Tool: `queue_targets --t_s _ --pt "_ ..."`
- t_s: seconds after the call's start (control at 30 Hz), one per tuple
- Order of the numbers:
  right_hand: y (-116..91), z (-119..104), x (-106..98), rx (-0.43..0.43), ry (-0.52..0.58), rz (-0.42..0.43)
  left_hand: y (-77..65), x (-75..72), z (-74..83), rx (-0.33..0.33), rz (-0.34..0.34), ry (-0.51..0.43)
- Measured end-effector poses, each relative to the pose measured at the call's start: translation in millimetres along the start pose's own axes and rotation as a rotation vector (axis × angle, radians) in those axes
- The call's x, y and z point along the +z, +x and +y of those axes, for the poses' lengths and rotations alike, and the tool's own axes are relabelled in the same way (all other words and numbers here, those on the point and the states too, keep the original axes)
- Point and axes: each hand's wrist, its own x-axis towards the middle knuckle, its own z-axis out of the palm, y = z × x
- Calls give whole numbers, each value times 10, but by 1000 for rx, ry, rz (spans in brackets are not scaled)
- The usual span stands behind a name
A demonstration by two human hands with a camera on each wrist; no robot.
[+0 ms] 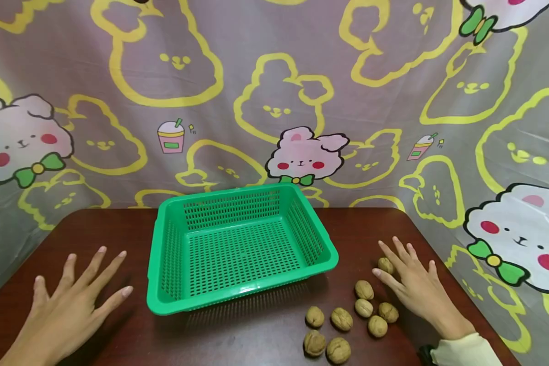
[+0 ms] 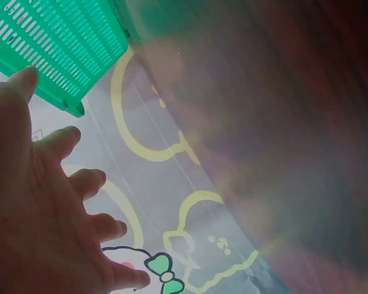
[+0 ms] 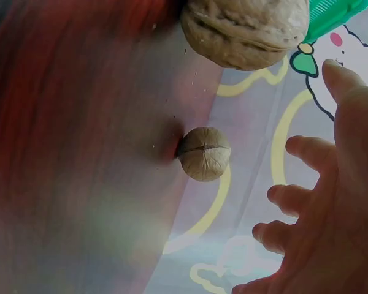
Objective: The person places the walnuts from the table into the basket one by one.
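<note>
The left grip (image 1: 68,311) and the right grip (image 1: 415,285) are both released, fingers spread, with nothing held. On the worktop (image 1: 238,343), the green basket (image 1: 249,290) sits between them; it looks light, so a sideways bump from either could push it askew. The walnuts (image 1: 341,319) are round and loose, so a careless brush from the right grip could set them rolling or scatter them off the near edge. Most lie between the basket and that grip, toward the near side; the farthest walnut (image 1: 385,265) lies just beside its thumb and forefinger, with no contact evident.
</note>
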Motion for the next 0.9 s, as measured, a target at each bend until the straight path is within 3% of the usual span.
queue_targets --t_s 0.6,0.73,0.9 --pt "-29 14 16 8 8 17 -59 -3 -51 11 31 -25" --pt "-36 20 -4 4 -2 33 -64 22 -52 -7 27 -86" --pt "-42 28 5 22 9 28 -60 26 -22 3 -30 -246"
